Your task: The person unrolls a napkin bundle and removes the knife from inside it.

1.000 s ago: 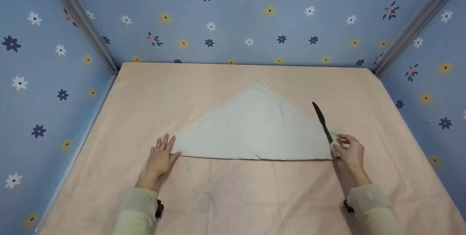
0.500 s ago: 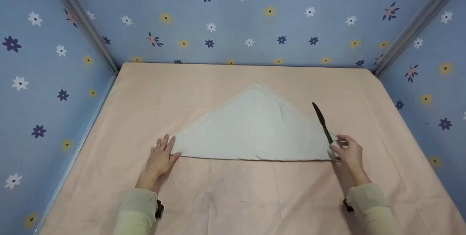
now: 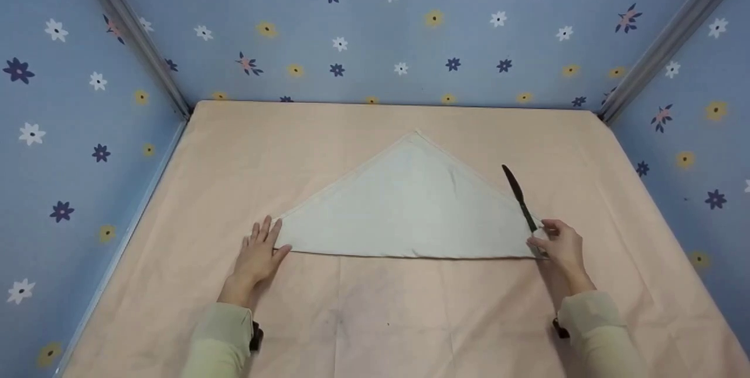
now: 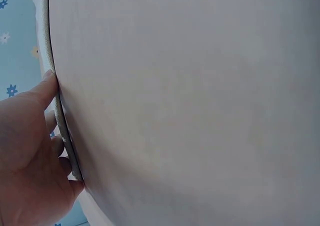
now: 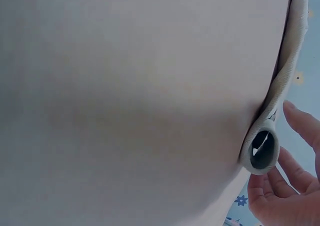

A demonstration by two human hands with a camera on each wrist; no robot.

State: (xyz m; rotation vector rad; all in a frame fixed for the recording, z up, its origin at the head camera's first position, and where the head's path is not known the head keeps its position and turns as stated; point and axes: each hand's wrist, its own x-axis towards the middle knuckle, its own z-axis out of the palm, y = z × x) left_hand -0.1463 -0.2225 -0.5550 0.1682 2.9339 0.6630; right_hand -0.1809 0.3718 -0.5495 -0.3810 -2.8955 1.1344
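Cloth triangle (image 3: 410, 208), hands (image 3: 258, 252) at corners, knife (image 3: 519, 197)

Bright even light, soft shadows, blurred wrist views

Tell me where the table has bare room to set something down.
Bare table runs along the near side, below the folded cloth's long edge, between the two sleeves. More lies behind the cloth's point, up to the back wall, and at the far left corner. It is crowded at the cloth's right corner, where the right hand meets the knife, and at its left corner by the left hand.
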